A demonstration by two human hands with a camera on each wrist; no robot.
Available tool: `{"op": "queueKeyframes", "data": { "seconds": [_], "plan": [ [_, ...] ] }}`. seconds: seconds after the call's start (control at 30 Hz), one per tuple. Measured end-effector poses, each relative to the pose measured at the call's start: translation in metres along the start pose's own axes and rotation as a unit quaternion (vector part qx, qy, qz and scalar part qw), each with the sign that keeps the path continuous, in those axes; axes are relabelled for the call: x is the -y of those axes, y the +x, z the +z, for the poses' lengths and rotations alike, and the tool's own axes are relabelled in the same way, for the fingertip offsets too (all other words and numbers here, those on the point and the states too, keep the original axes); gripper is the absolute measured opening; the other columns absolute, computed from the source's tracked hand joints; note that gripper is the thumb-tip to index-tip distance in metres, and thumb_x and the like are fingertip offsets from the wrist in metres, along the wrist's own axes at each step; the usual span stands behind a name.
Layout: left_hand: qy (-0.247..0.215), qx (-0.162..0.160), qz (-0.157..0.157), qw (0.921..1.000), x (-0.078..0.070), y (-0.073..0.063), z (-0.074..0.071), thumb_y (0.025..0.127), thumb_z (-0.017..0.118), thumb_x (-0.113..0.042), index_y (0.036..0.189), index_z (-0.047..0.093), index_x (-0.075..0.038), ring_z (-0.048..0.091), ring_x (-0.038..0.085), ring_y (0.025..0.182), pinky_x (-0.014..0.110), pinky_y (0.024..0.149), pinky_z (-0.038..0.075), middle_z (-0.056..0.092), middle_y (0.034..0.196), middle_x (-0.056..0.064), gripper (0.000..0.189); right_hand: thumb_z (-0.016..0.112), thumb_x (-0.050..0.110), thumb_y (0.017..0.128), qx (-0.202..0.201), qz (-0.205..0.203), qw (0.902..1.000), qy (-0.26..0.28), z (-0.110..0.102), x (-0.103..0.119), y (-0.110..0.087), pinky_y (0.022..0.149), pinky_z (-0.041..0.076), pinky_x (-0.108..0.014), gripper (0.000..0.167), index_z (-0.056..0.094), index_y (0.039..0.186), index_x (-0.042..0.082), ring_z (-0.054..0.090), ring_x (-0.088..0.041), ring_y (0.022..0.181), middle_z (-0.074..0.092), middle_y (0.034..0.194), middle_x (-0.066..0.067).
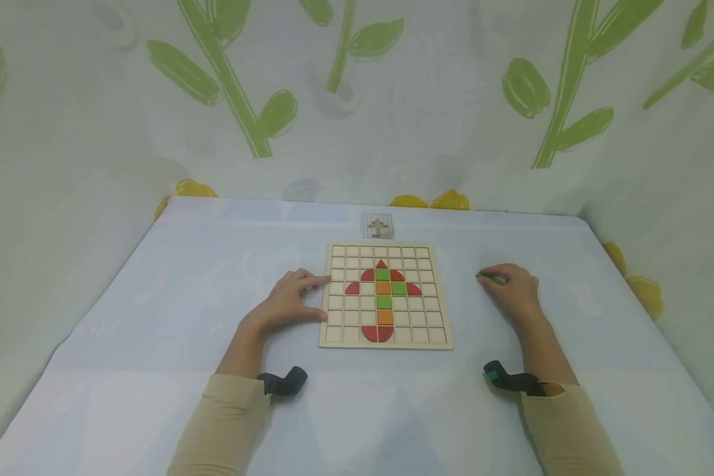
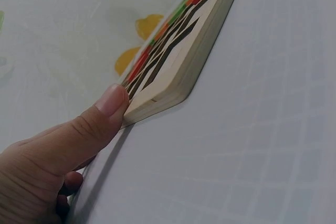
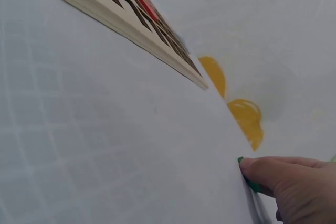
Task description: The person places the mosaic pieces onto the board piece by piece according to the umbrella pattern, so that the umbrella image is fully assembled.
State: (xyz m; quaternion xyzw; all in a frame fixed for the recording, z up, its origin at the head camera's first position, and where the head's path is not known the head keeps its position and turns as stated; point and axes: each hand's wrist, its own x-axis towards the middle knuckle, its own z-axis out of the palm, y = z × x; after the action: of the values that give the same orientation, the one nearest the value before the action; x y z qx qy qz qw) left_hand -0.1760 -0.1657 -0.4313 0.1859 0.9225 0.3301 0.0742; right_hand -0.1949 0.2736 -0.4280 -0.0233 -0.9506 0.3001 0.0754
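A wooden grid board (image 1: 402, 318) lies flat, with red, green and orange pieces forming an arrow-like figure. A red triangle (image 1: 381, 264) tops it, above a column of green and orange squares; rounded red pieces (image 1: 377, 334) form the base. My left hand (image 1: 282, 304) touches the board's left edge with thumb and index finger spread apart; up close, the thumb (image 2: 113, 100) presses the edge near a corner. Right of the board, my right hand (image 1: 514, 291) pinches a small green piece (image 3: 253, 187) between thumb and fingers, close over the table; its shape is mostly hidden.
Behind the board lies a small pattern card (image 1: 377, 226) showing a similar figure on a grid. A pale cloth covers the table (image 1: 387, 410), whose far edge meets a leaf-printed backdrop (image 1: 404, 132). Black wrist cameras (image 1: 288, 382) sit at both sleeve cuffs.
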Motion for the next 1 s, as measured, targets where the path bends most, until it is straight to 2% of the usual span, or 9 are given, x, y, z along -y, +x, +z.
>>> {"op": "queueKeyframes", "data": {
  "seconds": [0.23, 0.43, 0.63, 0.83, 1.0],
  "plan": [
    [0.008, -0.004, -0.001, 1.0, 0.002, -0.001, -0.001, 0.068, 0.081, -0.042, 0.136, 0.052, -0.02, 0.041, 0.02, 0.101, 0.037, 0.086, 0.035, 0.051, 0.111, 0.002, 0.078, 0.068, 0.021, 0.087, -0.014, -0.054, 0.9983, -0.014, 0.008, 0.007, 0.001, 0.097, 0.02, -0.059, 0.02, 0.07, 0.099, 0.005, 0.05, -0.039, 0.115, 0.062, 0.115, -0.021],
    [0.006, -0.005, 0.003, 1.0, 0.001, -0.001, -0.003, 0.068, 0.082, -0.043, 0.137, 0.052, -0.019, 0.042, 0.021, 0.1, 0.037, 0.085, 0.035, 0.051, 0.111, 0.003, 0.079, 0.07, 0.019, 0.085, -0.011, -0.071, 0.9973, -0.019, 0.01, 0.013, 0.002, 0.099, 0.022, -0.059, 0.018, 0.071, 0.097, 0.006, 0.052, -0.038, 0.112, 0.064, 0.111, -0.02],
    [0.01, 0.0, 0.005, 0.9999, 0.001, 0.001, -0.004, 0.068, 0.081, -0.044, 0.137, 0.052, -0.018, 0.042, 0.021, 0.1, 0.038, 0.086, 0.035, 0.052, 0.111, 0.004, 0.079, 0.07, 0.017, 0.084, -0.011, -0.091, 0.9958, 0.005, 0.011, 0.017, 0.002, 0.099, 0.029, -0.057, 0.018, 0.071, 0.098, 0.004, 0.054, -0.037, 0.11, 0.065, 0.108, -0.019],
    [0.004, 0.001, -0.003, 1.0, 0.0, 0.002, -0.004, 0.067, 0.082, -0.044, 0.137, 0.052, -0.018, 0.042, 0.021, 0.101, 0.037, 0.085, 0.035, 0.052, 0.112, 0.004, 0.08, 0.072, 0.013, 0.083, -0.024, -0.126, 0.9916, 0.019, 0.01, 0.022, 0.002, 0.089, 0.029, -0.053, 0.018, 0.071, 0.097, 0.003, 0.057, -0.036, 0.102, 0.067, 0.104, -0.018],
    [-0.002, 0.006, -0.004, 1.0, 0.0, 0.003, -0.001, 0.067, 0.082, -0.043, 0.137, 0.052, -0.017, 0.042, 0.022, 0.102, 0.038, 0.086, 0.035, 0.052, 0.112, 0.005, 0.081, 0.074, 0.008, 0.08, -0.034, -0.161, 0.9859, 0.032, 0.01, 0.024, -0.002, 0.082, 0.031, -0.045, 0.016, 0.072, 0.094, 0.001, 0.059, -0.035, 0.096, 0.068, 0.099, -0.018]
  ]
}}
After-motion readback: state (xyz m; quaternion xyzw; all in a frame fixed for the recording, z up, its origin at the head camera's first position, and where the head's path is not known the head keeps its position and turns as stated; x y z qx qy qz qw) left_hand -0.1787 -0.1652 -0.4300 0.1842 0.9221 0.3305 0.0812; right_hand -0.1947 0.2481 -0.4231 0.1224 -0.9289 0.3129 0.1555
